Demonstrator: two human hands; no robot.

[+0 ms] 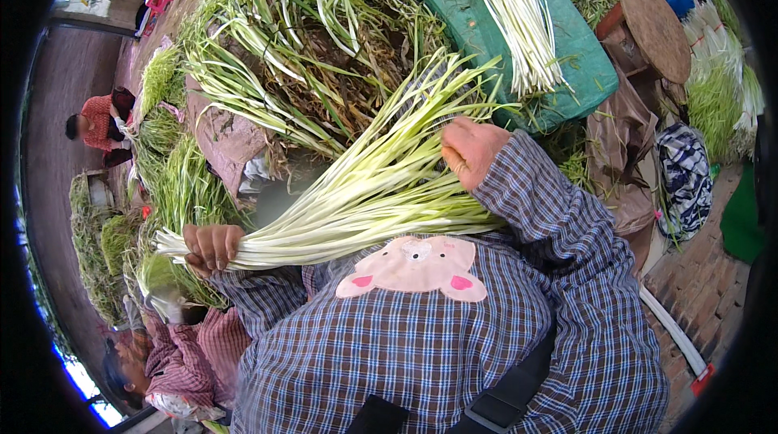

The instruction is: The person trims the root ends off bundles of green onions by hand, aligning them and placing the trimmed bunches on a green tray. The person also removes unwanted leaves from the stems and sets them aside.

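A bundle of pale leafy stalks, perhaps garlic chives [340, 203], lies across my front, its white ends at the left and its yellow-green leaves fanned to the right. My left hand [213, 247] is closed round the white ends. At the leafy end is my right hand [475, 151], its fingers curled by the upper leaves; whether it grips any cannot be told. Another bunch of white stalks [516, 27] rests on a green covered board [583, 75] beyond my right hand. Loose green stalks [261, 93] with dry brown leaves lie ahead of me.
A round wooden stool top [655, 31] stands at the right, near tied bundles of stalks [723, 69] and a checked cloth bag [685, 182]. Green heaps [188, 185] lie at the left. A co-worker in a checked shirt [194, 355] sits close at lower left; other people [100, 124] are farther off.
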